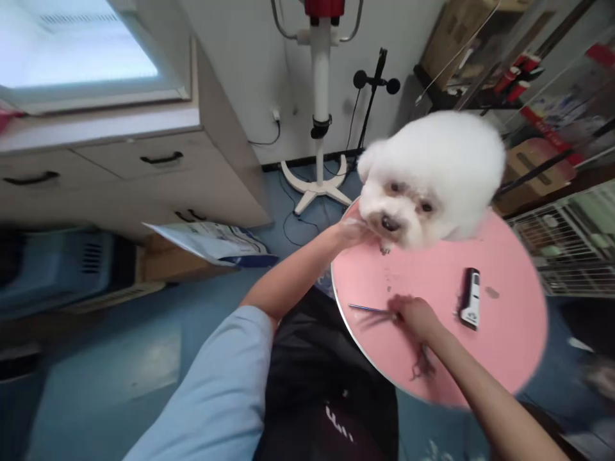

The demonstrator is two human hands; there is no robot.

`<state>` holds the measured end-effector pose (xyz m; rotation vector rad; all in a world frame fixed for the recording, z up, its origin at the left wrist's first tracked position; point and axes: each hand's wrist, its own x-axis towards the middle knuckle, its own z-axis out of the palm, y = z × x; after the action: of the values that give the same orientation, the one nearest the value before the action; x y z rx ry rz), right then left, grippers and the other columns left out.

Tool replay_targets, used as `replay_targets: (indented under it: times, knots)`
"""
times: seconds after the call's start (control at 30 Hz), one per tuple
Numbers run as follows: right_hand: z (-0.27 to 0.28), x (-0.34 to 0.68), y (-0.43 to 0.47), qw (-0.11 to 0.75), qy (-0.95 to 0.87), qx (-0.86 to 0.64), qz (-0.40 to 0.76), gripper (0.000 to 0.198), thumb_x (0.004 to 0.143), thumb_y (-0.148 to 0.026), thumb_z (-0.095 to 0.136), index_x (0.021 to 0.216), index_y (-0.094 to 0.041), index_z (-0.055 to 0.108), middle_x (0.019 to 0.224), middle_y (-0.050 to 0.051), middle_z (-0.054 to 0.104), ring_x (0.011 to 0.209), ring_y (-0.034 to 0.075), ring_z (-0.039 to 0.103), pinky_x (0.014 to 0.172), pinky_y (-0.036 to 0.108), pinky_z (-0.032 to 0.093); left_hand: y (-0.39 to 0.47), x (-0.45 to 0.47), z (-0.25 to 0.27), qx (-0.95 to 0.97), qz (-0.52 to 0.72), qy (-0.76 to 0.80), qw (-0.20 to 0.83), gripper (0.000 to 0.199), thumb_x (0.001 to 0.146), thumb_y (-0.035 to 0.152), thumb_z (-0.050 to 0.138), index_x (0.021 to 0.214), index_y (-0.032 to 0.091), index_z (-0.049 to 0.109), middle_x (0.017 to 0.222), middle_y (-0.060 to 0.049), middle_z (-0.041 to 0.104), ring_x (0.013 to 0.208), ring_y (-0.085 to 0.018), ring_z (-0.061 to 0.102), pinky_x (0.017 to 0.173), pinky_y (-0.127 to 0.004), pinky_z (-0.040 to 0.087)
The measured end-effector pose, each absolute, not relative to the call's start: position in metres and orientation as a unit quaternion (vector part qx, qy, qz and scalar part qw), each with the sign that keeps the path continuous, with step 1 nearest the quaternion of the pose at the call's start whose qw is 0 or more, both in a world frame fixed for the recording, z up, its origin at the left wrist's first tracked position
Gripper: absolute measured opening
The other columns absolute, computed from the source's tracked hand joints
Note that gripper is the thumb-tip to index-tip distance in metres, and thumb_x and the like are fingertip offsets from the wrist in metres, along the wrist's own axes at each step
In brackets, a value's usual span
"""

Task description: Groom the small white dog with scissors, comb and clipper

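A fluffy white dog [442,166] is on a round pink grooming table [509,269], facing me. My left hand [354,229] is at the side of its muzzle and holds it by the jaw; the fingertips are partly hidden by fur. Low over the table, my right hand [417,317] is closed around a pair of scissors [369,309], whose slim metal blades point left. Under my right wrist, metal finger loops [423,366] show, partly covered. To the right of that hand lies a black-and-white hair clipper [471,299]. Small hair clippings are scattered on the tabletop.
A white stand [319,96] on a splayed base rises behind the table, beside a black stand [372,96]. Drawer cabinets [230,141] fill the left. At right are a wire cage [567,240] and cardboard boxes [533,166]. Cords trail on the blue floor.
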<state>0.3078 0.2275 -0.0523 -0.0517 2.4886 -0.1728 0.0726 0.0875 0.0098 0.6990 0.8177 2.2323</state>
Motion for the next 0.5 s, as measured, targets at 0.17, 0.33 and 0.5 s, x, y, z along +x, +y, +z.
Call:
replay_targets:
  times: [0.17,0.33,0.5]
  knots:
    - [-0.046,0.352,0.201,0.149,0.977,-0.031,-0.148,0.008,0.078,-0.018,0.055,0.076,-0.019,0.062,0.079,0.007,0.067,0.080,0.024,0.061,0.079,0.037,0.041,0.082,0.061,-0.004,0.351,0.780,0.355,0.378,0.067,0.069,0.053,0.080,0.124,0.022,0.060,0.125,-0.012,0.066,0.111,-0.027,0.066,0.089,-0.038,0.058]
    - [-0.069,0.437,0.189,-0.075,0.980,0.051,-0.179,0.018,0.086,-0.033,0.050,0.079,-0.021,0.060,0.071,0.005,0.065,0.071,0.021,0.061,0.079,0.039,0.047,0.091,0.053,-0.025,0.344,0.591,0.692,0.231,0.030,0.092,0.033,0.048,0.095,0.014,0.071,0.090,-0.009,0.073,0.094,-0.021,0.070,0.080,-0.032,0.057]
    - [-0.111,0.552,0.233,-0.168,0.861,0.441,-0.190,0.032,0.071,-0.047,0.051,0.085,-0.024,0.068,0.078,0.010,0.073,0.075,0.031,0.069,0.071,0.045,0.053,0.042,0.045,-0.050,0.376,0.426,0.813,0.129,0.019,0.078,0.018,0.057,0.062,0.017,0.067,0.067,-0.007,0.067,0.089,-0.023,0.065,0.079,-0.028,0.050]
